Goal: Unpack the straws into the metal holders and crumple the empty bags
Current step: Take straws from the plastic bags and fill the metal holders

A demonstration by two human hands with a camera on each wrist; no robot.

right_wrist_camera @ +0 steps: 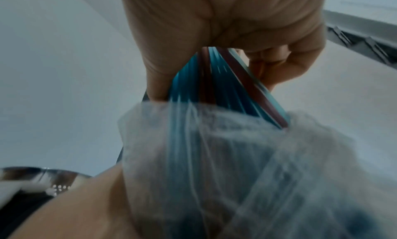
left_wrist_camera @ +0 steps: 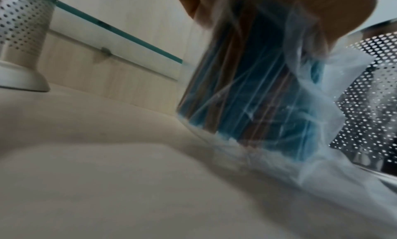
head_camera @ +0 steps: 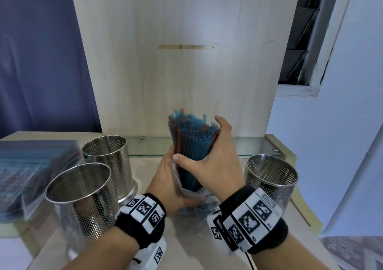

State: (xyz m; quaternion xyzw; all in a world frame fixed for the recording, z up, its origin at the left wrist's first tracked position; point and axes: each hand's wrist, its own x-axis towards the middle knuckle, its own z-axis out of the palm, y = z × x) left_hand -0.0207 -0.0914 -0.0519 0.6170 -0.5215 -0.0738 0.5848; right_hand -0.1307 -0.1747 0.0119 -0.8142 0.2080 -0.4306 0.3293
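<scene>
- Centre of the head view: a fat bundle of blue and reddish straws (head_camera: 191, 143) stands upright, upper half bare, lower half inside a clear plastic bag (head_camera: 193, 197) whose bottom sits on the table (head_camera: 145, 166).
- The right hand (head_camera: 213, 162) is wrapped round the bare straws, thumb across the front and fingers curled behind; the right wrist view shows the palm closed tight on them just above the bag's rim.
- The left hand (head_camera: 167, 184) clutches the bag lower down, fingers curled into the crinkled plastic, bunching it around the foot of the bundle.
- So it looks like the pull-out step: straws halfway free, bag being held down.
- Next move, I'd say, calls for a straight lift with the right hand while the left keeps the bag pinned, then a swing over to a holder and a clean drop in.
- Nearest target at lower right: a perforated metal holder (head_camera: 271, 178), mouth open, just beside the right wrist.
- Two more holders at lower left, the near one (head_camera: 80, 199) and the far one (head_camera: 109, 162), both look empty.
- Far left edge: a blurred stack of more straw packs (head_camera: 31, 174).
- Room overhead is open; the wooden back panel (head_camera: 176, 62) stands close behind the straw tips, and the table's edge runs just beyond the right holder.
</scene>
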